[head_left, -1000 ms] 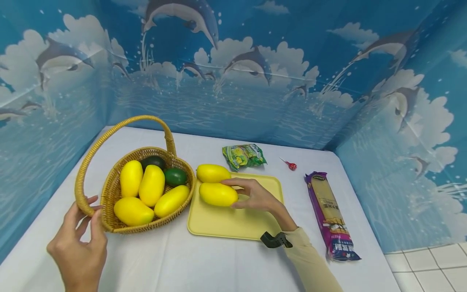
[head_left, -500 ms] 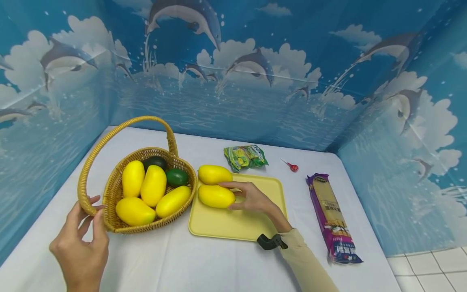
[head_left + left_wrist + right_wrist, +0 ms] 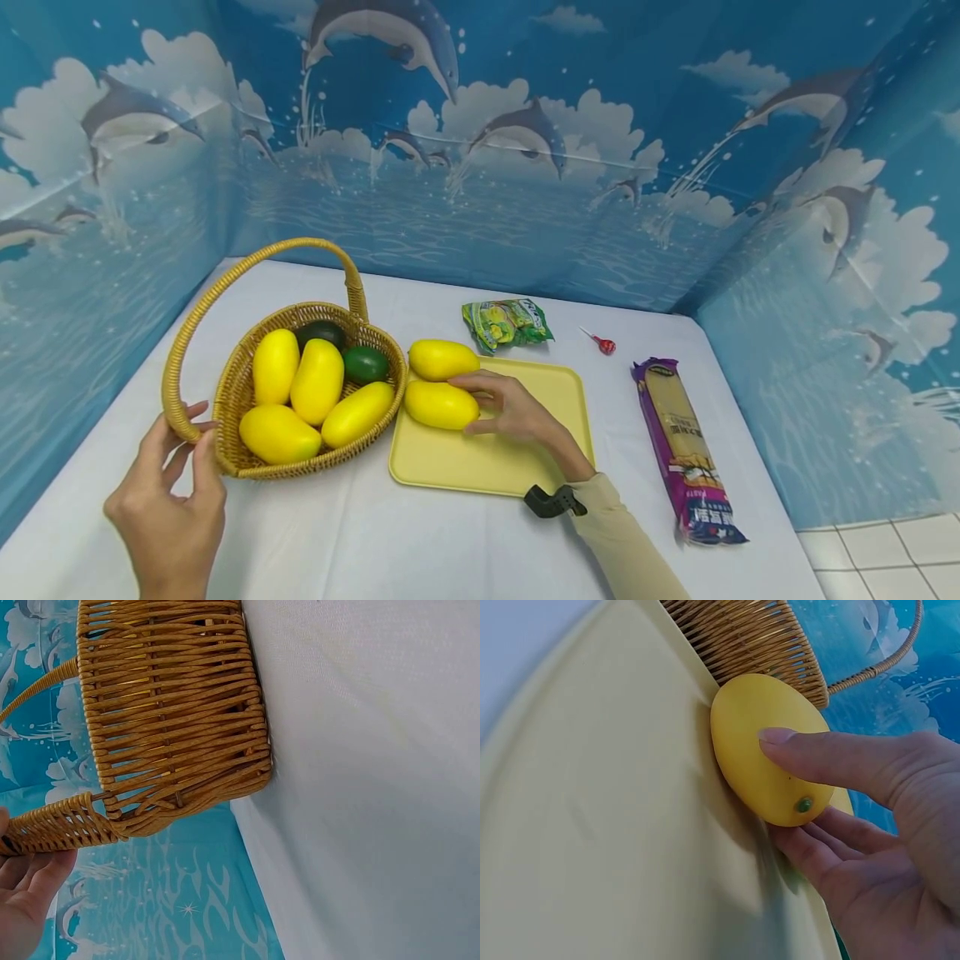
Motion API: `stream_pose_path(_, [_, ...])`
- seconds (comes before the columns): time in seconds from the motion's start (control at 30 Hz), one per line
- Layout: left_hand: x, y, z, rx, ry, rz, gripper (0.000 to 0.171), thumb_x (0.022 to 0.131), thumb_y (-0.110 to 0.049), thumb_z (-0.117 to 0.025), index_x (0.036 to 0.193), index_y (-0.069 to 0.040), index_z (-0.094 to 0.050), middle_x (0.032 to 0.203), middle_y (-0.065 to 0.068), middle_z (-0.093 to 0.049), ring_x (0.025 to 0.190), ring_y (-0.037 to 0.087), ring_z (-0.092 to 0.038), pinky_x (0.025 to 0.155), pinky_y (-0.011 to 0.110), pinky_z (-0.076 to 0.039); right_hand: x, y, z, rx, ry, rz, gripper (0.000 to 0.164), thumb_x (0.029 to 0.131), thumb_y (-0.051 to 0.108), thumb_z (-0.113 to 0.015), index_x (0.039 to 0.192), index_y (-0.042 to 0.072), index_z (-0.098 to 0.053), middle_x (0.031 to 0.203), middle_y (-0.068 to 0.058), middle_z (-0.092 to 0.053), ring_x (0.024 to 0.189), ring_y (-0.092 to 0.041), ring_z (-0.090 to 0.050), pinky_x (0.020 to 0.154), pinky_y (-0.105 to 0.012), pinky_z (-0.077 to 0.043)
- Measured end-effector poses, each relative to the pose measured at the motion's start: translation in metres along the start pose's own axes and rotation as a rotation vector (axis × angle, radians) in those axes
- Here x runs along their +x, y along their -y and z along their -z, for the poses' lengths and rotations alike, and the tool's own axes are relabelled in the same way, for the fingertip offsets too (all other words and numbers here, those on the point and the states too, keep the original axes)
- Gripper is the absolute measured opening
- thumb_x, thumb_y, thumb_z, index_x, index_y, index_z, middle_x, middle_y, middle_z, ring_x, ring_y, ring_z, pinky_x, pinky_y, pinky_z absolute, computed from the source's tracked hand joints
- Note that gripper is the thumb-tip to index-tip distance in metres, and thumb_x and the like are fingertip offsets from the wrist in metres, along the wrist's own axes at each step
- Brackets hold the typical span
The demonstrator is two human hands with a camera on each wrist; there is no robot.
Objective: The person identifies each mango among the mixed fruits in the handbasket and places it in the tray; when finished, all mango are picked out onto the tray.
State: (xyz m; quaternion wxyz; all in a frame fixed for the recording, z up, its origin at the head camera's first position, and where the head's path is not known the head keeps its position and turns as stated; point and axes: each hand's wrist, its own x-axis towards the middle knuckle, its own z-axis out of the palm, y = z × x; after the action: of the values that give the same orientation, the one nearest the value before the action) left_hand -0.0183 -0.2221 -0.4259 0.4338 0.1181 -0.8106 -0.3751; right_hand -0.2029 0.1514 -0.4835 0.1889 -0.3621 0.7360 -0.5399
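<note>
The left hand (image 3: 168, 504) grips the basket handle (image 3: 172, 367); the right hand (image 3: 513, 408) pinches 1 yellow mango (image 3: 437, 406) at the left side of the tray (image 3: 465, 467).

Smooth oval yellow fruit (image 3: 441, 406) shifted left at mid-frame
Bare right hand (image 3: 510, 407) moved it closer to the golden-brown wicker basket (image 3: 273, 472).

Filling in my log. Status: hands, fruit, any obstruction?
Left hand gripping basket handle. Right hand pinching yellow mango at tray, beside basket. Possible snag: another mango beyond.
</note>
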Motion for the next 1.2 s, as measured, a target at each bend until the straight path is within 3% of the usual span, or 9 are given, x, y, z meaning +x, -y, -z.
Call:
stream_pose_path(0.37, [-0.0006, 0.0006, -0.0008, -0.007, -0.004, 0.005, 0.045, 0.092, 0.012, -0.076, 0.137, 0.005, -0.069, 0.125, 0.019, -0.077, 0.112, -0.018, -0.06, 0.098, 0.006, -0.05, -0.0014, -0.0004, -0.0001, 0.041, 0.002, -0.035, 0.071, 0.084, -0.016, -0.083, 0.149, -0.006, -0.058, 0.156, -0.023, -0.055, 0.146, -0.041, -0.051, 0.121, -0.037, -0.048])
stream_pose_path(0.77, [0.0005, 0.0008, -0.0003, -0.001, -0.002, -0.009, 0.045, 0.094, 0.009, -0.077, 0.138, 0.003, -0.069, 0.126, 0.018, -0.077, 0.113, -0.019, -0.059, 0.097, 0.006, -0.05, -0.0038, 0.0, -0.001, 0.048, -0.003, -0.053, 0.073, 0.085, -0.016, -0.082, 0.152, -0.006, -0.056, 0.157, -0.023, -0.054, 0.145, -0.042, -0.052, 0.12, -0.039, -0.049])
stream_pose_path(1.07, [0.0019, -0.0005, 0.0, -0.012, 0.001, -0.017, 0.043, 0.095, 0.009, -0.075, 0.137, 0.005, -0.068, 0.125, 0.019, -0.077, 0.114, -0.017, -0.06, 0.098, 0.006, -0.05, -0.0061, 0.0021, 0.0001, 0.053, -0.003, -0.043, 0.075, 0.085, -0.015, -0.083, 0.153, -0.008, -0.053, 0.158, -0.025, -0.052, 0.145, -0.045, -0.051, 0.122, -0.043, -0.048])
stream_pose_path(1.2, [-0.0002, 0.0014, -0.0005, -0.014, -0.005, -0.015, 0.044, 0.093, 0.01, -0.077, 0.136, 0.004, -0.069, 0.124, 0.019, -0.077, 0.113, -0.018, -0.059, 0.097, 0.005, -0.05, -0.0088, 0.0045, 0.0024, 0.014, -0.001, -0.023, 0.075, 0.086, -0.012, -0.084, 0.153, -0.01, -0.051, 0.156, -0.027, -0.053, 0.143, -0.047, -0.052, 0.121, -0.051, -0.048])
